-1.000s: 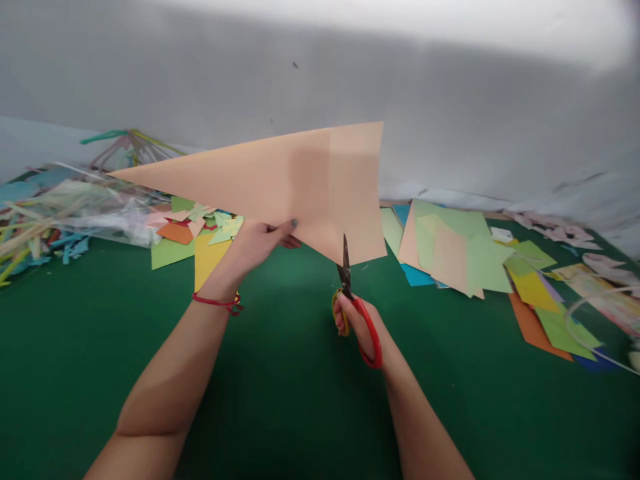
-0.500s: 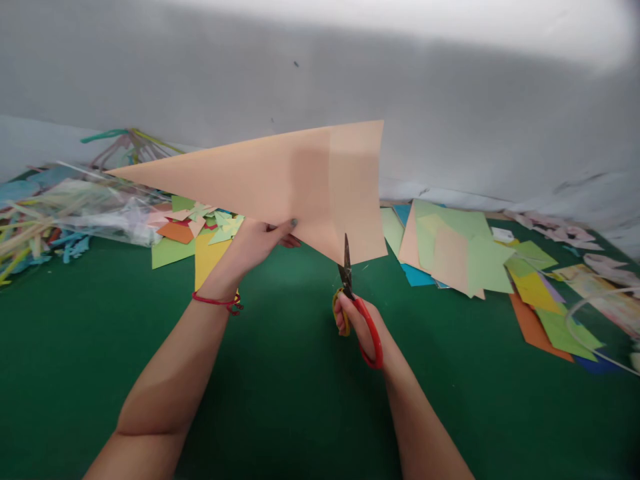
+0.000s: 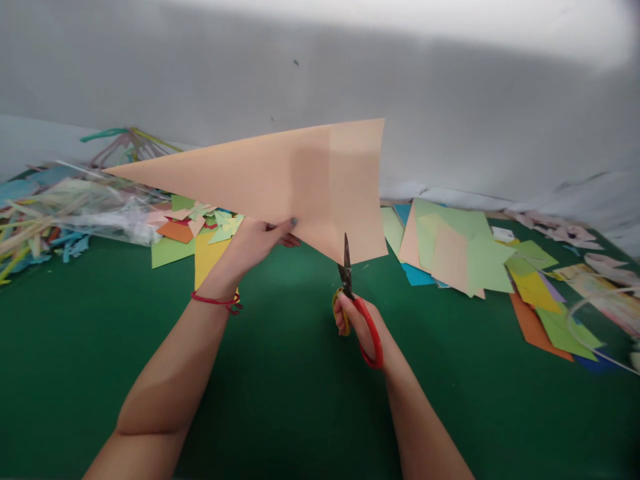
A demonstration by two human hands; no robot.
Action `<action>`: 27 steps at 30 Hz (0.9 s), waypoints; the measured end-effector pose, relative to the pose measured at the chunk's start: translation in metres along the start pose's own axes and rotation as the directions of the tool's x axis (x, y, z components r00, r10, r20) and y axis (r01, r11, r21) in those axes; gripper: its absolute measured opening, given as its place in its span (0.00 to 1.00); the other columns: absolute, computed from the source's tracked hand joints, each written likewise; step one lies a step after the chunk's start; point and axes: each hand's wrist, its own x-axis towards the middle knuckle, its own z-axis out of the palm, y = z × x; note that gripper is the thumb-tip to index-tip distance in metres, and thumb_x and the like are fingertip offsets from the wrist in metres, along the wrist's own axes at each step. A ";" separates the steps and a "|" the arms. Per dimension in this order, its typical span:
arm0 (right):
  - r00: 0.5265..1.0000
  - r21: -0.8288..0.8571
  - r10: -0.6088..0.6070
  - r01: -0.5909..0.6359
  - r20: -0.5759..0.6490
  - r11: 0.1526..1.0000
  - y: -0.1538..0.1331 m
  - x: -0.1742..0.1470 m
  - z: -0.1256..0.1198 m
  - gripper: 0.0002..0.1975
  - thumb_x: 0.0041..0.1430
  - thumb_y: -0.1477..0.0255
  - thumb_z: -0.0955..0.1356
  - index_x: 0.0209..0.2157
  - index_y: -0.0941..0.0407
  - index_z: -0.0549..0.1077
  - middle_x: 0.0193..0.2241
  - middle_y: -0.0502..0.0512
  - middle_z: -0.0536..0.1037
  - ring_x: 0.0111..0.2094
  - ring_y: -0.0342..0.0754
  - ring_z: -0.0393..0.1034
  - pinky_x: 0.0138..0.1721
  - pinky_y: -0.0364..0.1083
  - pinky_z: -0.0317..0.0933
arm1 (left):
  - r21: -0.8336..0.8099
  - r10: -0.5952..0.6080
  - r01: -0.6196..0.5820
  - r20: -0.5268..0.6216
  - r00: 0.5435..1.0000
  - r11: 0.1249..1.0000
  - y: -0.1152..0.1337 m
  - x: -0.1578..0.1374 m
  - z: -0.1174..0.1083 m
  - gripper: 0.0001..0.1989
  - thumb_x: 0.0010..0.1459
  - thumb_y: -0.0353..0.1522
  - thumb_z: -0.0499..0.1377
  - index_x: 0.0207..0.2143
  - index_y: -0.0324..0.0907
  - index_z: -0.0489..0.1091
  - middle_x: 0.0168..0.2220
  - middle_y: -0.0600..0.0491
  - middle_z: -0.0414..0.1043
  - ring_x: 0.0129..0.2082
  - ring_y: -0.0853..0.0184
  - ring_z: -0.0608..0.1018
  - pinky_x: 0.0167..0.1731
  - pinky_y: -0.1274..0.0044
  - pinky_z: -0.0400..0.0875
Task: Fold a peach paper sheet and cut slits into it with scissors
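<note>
A large sheet of peach paper [image 3: 260, 173], folded to a long point at the left, is held up above the table. My left hand [image 3: 265, 243] pinches its lower edge between thumb and fingers. In my right hand [image 3: 357, 320] is a pair of scissors [image 3: 370, 333] with one red and one yellow handle loop. The blades point upward and meet the paper's lower edge, one blade in front of the sheet and the other partly below it. A short cut or notch seems to lie at the blades; its length I cannot make out.
Paper strips and a clear plastic bag [image 3: 125, 220] lie at the left on the green table [image 3: 280, 400]. Small paper scraps [image 3: 200, 220] are behind my left wrist. Stacked coloured sheets [image 3: 450, 247] and more cut pieces [image 3: 550, 300] lie at the right. A grey wall [image 3: 320, 73] stands behind.
Almost nothing differs. The pointed left end and the top edge of the peach paper have shifted very slightly; both hands and the scissors hold their place.
</note>
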 end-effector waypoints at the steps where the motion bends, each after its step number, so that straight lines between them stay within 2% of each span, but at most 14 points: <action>1: 1.000 -0.003 -0.002 0.002 -0.004 1.000 0.000 0.000 0.000 0.22 0.56 0.51 0.60 0.25 0.57 0.65 0.19 0.50 0.67 0.20 0.43 0.62 0.25 0.44 0.61 | -0.005 0.001 -0.001 0.000 1.000 1.000 0.000 0.000 0.000 0.17 0.55 0.41 0.55 0.24 0.39 0.76 0.25 0.49 0.78 0.31 0.66 0.79 0.34 0.79 0.70; 27: 1.000 -0.034 -0.017 0.017 0.008 0.999 -0.003 -0.002 -0.001 0.23 0.57 0.51 0.59 0.25 0.56 0.64 0.19 0.50 0.67 0.20 0.43 0.63 0.26 0.45 0.62 | 0.007 -0.002 0.002 0.002 1.000 1.000 0.002 -0.001 -0.001 0.16 0.55 0.40 0.55 0.25 0.39 0.76 0.26 0.49 0.78 0.33 0.64 0.79 0.36 0.78 0.70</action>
